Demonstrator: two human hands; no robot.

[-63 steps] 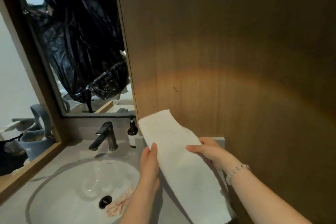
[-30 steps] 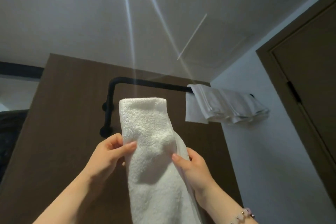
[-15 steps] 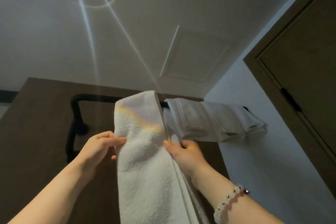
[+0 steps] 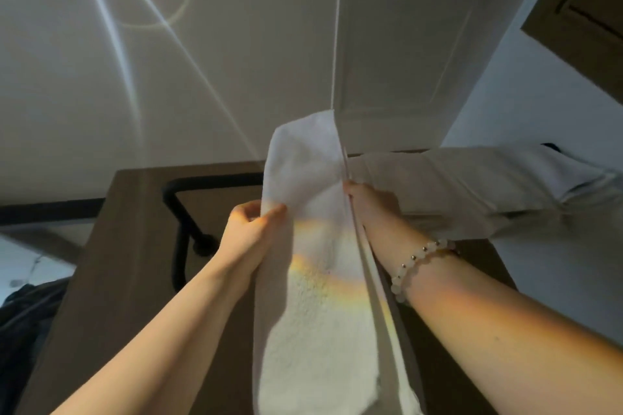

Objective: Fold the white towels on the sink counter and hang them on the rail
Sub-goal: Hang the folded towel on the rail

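I look up at a black towel rail (image 4: 215, 183) fixed to a wooden wall panel. A folded white towel (image 4: 310, 246) is held up in front of the rail, its top end rising above the bar and hiding the bar's middle. My left hand (image 4: 251, 229) pinches the towel's left edge between thumb and fingers. My right hand (image 4: 369, 204) grips the right edge from behind, its fingers mostly hidden by the cloth. Whether the towel touches the rail cannot be told. Another folded white towel (image 4: 478, 185) hangs over the rail to the right.
The wooden panel (image 4: 135, 263) fills the lower view behind my arms. A pale ceiling is above, a white wall (image 4: 539, 104) on the right and a dark door frame (image 4: 590, 10) at the top right corner. A beaded bracelet (image 4: 418, 259) is on my right wrist.
From the sink counter I lifted the folded towel up towards the rail. Over the last half second its top end rose from level with the bar to above it.
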